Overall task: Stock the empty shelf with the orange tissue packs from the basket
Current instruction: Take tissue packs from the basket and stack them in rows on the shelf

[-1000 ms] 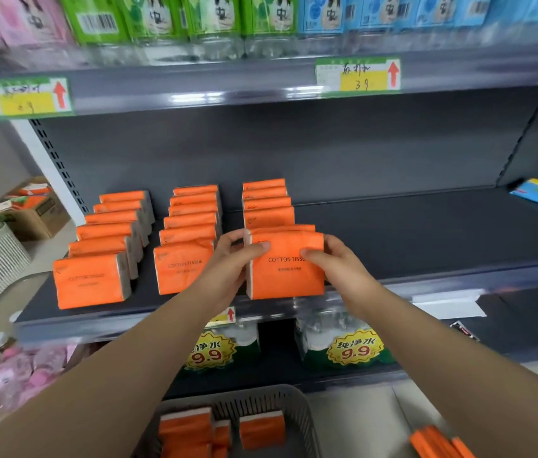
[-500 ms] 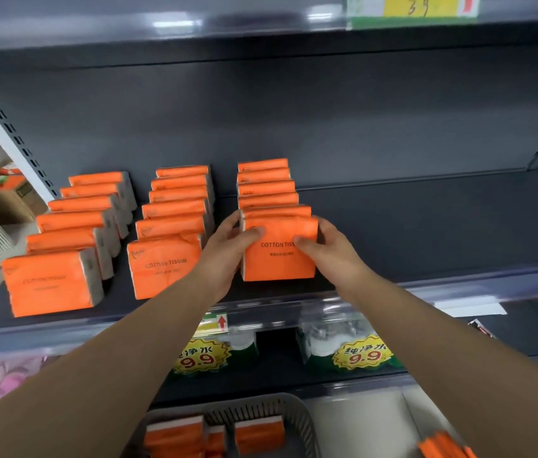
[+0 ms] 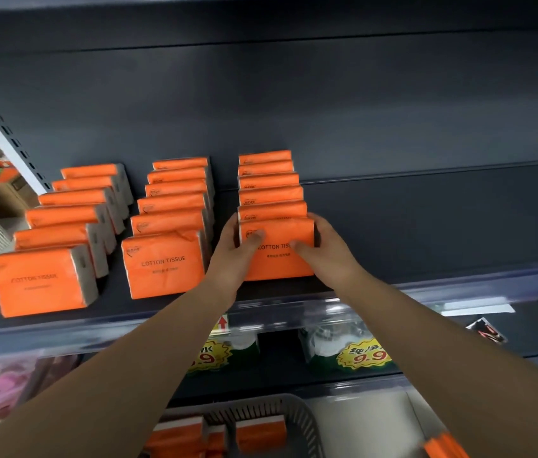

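Orange pack marked "COTTON TISSUE": left hand and right hand grip its sides, unchanged; "9.9" tags below them

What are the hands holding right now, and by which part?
Both grip one upright rectangular orange plastic-wrapped tissue pack: left hand on its left edge, right hand on its right edge, thumbs on the front face.

one wide-angle view from the person's head, facing forward and down at the dark grey metal shelf, close in, both bare forearms filling the lower frame.
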